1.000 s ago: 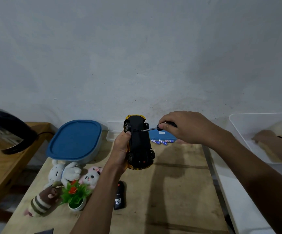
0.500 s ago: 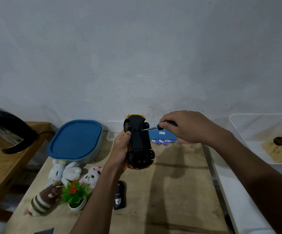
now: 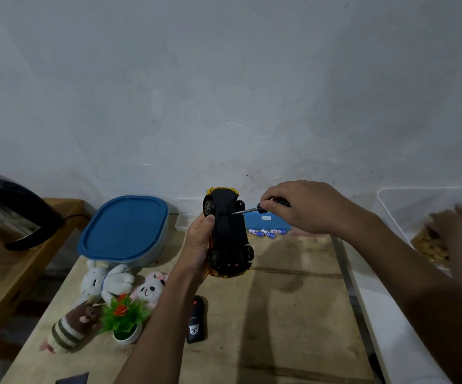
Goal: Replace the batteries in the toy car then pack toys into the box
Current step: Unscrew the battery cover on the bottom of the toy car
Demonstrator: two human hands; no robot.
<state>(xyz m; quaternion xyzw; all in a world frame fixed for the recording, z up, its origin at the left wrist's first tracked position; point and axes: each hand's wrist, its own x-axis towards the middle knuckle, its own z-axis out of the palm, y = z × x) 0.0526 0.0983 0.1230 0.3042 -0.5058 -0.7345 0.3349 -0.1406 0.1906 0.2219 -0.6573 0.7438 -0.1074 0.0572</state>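
My left hand (image 3: 198, 249) holds a yellow toy car (image 3: 228, 234) above the wooden table (image 3: 279, 314), its black underside turned towards me. My right hand (image 3: 304, 207) grips a small screwdriver (image 3: 254, 209) whose tip touches the car's underside near the upper wheels. Several blue batteries (image 3: 266, 232) lie on the table behind the car, in front of a blue case (image 3: 268, 221). A box with a blue lid (image 3: 126, 227) stands at the back left. Plush toys (image 3: 113, 281), a small potted plant toy (image 3: 124, 314) and a black remote (image 3: 196, 320) lie at the front left.
A black kettle (image 3: 8, 209) sits on a lower wooden bench at the far left. To the right stands a white tub (image 3: 390, 206), where another person's blurred hand (image 3: 457, 228) moves over brownish contents. A wall closes the back.
The car and screwdriver stay nearly still, the tip kept on the underside. In the white tub, the other person's hand was there, gone half a second ago, and is back now.
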